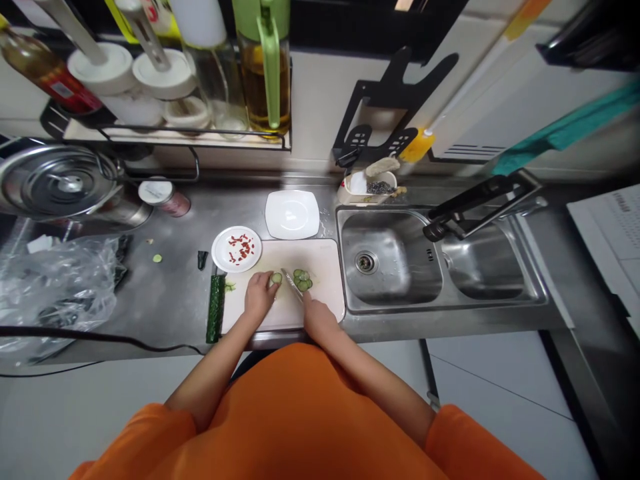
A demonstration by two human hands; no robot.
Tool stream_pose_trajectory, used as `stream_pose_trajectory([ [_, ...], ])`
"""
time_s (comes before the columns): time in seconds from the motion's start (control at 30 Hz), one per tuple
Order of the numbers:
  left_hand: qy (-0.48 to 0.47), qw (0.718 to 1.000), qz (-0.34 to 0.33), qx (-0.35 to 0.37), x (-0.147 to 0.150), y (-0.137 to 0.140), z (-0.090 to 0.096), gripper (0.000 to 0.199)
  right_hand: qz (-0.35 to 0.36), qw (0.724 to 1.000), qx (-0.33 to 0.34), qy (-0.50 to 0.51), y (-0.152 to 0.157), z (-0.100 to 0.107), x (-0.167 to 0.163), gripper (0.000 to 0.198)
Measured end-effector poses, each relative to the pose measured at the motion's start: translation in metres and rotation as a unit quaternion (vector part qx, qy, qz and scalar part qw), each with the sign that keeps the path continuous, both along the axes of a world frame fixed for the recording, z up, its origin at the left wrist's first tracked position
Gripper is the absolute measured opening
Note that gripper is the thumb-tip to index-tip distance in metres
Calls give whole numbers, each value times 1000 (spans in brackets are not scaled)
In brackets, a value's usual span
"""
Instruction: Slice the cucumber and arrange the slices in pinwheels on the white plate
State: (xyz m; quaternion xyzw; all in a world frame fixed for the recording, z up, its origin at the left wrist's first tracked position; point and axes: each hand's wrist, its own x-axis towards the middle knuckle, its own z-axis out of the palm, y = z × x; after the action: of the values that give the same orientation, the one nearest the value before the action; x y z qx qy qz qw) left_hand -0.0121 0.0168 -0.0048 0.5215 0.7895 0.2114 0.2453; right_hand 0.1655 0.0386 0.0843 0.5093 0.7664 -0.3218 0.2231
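A white cutting board (325, 260) lies on the steel counter in front of me. My left hand (259, 297) has its fingers closed around a cucumber piece (277, 278), whose pale cut face points toward the knife. In my right hand (320, 321) is a knife (291, 283), its blade slanting up and left over the board. Just right of the blade sits a small heap of cucumber slices (302, 279). Along the board's left edge lies a length of dark green cucumber (215, 308). A round plate (218, 257) with chopped red bits overlaps the board's upper left corner.
Behind the board stands a white square plate (292, 215). A double sink (393, 303) adjoins on the right, under a black faucet (470, 207). Leftward are a cucumber end (202, 259), a tin (165, 197), a plastic bag (75, 287) and a lidded pot (60, 183).
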Motion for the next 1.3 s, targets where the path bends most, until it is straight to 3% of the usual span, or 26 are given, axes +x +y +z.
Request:
stream_pose_trajectory([
  [0.33,-9,998,-7,56,-5,-7,-13,28,39,999,4,-10,-9,18,-8,43],
  [0.63,3,992,-10,126,-5,-8,-21,25,42,999,-3,-10,-10,18,-9,39],
  [1.3,-7,993,-9,116,-5,-6,-18,24,11,998,-53,-13,-5,20,-19,36],
])
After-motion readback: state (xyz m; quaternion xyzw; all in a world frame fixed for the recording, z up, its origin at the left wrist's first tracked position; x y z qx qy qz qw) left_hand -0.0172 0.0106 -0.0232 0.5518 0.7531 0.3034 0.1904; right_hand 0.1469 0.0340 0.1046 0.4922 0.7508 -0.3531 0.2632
